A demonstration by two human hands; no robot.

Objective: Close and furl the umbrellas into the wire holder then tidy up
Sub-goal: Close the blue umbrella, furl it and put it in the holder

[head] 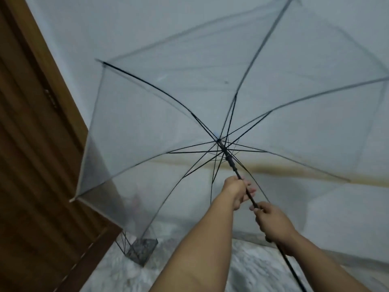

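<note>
Here the umbrella (210, 106) is fully open, its clear canopy filling the middle and right of the frame, ribs spread from a hub just right of centre. Its shaft (231, 163) is the long axis: it runs from the lower right edge up and leftward to the hub, so the canopy lies ahead of and above both hands. The left hand (236, 191) is wrapped round the shaft higher up, nearer the hub, some fingertips lifted off the far side. The right hand (273, 224) grips the shaft lower down, toward the handle, which is out of view at the bottom right. The runner appears to sit just under the hub, a short way above the left hand, so that hand looks best placed to slide up, release it and draw it down the shaft. The wire holder (140, 249) stands on the pale floor at lower left, beside the brown door (37, 165), partly behind the canopy edge and well apart from both hands.
</note>
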